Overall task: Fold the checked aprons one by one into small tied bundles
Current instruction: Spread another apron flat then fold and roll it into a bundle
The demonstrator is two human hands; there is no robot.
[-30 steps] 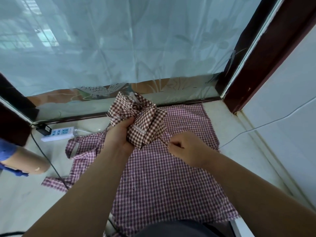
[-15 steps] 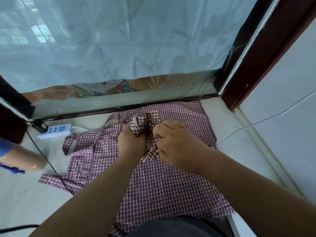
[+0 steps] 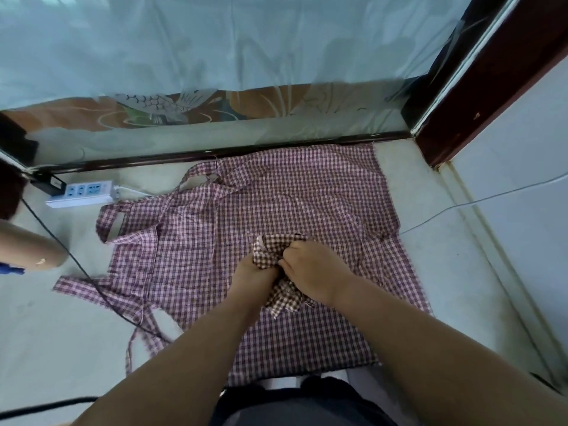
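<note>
Brown-and-white checked cloth, bunched into a small bundle (image 3: 271, 251), sits between the person's two hands near the middle of the pale floor (image 3: 445, 272), just above the purple-checked aprons (image 3: 322, 192) spread flat there. The left hand (image 3: 255, 274) grips the bundle's left side with its fingers curled into the cloth; the fingertips themselves are hidden by the folds. The right hand (image 3: 313, 267) grasps the right side, knuckles up, fingers bent and pinching the cloth where the two hands meet. A loose end of the same brown check hangs out below the hands and lies on the purple cloth.

The spread aprons cover most of the floor's middle, and their far edge touches the dark bottom rail of the glass door (image 3: 215, 56) at the floor's far edge. Neck loops and ties trail off to the left side, one loop lying near a white power strip (image 3: 80, 194) that rests at the far left corner. A black cable (image 3: 76, 265) runs from that corner across the left ties toward the near edge. At the right, a thin wire (image 3: 461, 207) crosses the floor and ends at the aprons' right edge. A dark red door frame (image 3: 491, 75) stands at the far right corner. Another person's arm (image 3: 29, 250) reaches in at the left edge, well apart from the bundle. Dark trousers (image 3: 292, 404) show at the near edge, between the person's forearms.
</note>
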